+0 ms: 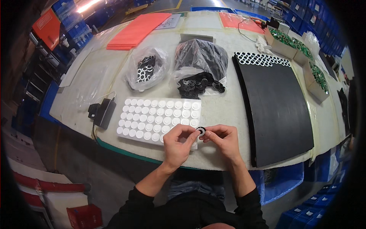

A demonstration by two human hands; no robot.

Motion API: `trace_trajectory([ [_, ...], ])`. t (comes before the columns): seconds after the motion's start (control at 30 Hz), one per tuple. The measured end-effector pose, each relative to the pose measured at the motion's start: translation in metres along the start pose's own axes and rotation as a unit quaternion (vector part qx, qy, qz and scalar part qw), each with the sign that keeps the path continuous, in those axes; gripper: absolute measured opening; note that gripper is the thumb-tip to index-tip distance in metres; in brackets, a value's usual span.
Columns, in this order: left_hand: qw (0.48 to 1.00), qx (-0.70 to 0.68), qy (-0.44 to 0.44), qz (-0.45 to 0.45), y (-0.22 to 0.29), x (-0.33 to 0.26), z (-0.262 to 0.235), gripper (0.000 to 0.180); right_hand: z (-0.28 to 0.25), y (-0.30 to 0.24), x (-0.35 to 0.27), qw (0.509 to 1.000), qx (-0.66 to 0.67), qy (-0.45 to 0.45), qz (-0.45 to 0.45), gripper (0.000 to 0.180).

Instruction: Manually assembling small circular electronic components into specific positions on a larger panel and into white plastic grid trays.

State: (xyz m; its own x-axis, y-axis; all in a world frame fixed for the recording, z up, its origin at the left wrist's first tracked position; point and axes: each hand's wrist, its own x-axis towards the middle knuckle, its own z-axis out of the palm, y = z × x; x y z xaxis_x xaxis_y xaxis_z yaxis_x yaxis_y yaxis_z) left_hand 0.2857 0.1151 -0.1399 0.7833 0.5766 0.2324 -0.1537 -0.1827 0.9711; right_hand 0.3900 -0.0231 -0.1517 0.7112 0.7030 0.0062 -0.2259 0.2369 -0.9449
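- Left hand (pixel 178 145): thumb and fingers pinching black-and-white ring (pixel 201 131)
- Right hand (pixel 225 140): fingertips pinching same ring's right side; ring sits between both hands, by tray's near right corner
- White tray (pixel 143 141): rows of round white discs (pixel 154 103)
- Black power adapter (pixel 105 113): left of tray
- Black foam sheets (pixel 276 107): right, stacked; more rings along far end
- Beyond tray: clear bag (pixel 133 78) of rings, bag (pixel 200 57) of black plastic parts (pixel 196 84)
- Far: orange sheets (pixel 139 30)

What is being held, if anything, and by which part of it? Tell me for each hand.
A small black-and-white ring, held by its rim: the left hand grips its left edge, the right hand its right edge.
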Motion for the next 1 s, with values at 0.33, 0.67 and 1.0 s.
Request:
trace_trajectory([
  [0.33, 0.999, -0.016, -0.014, -0.031, 0.001, 0.004, 0.0, 0.016, 0.002, 0.0, -0.001, 0.999, 0.042, -0.015, -0.001, 0.016],
  [0.67, 0.994, -0.059, -0.067, -0.065, 0.008, 0.004, -0.01, 0.01, 0.004, 0.0, -0.004, 1.0, 0.009, -0.014, 0.016, 0.015],
  [1.0, 0.988, -0.064, -0.128, -0.055, 0.007, 0.008, -0.02, 0.01, 0.003, 0.001, -0.004, 1.0, -0.003, -0.007, 0.012, 0.012],
])
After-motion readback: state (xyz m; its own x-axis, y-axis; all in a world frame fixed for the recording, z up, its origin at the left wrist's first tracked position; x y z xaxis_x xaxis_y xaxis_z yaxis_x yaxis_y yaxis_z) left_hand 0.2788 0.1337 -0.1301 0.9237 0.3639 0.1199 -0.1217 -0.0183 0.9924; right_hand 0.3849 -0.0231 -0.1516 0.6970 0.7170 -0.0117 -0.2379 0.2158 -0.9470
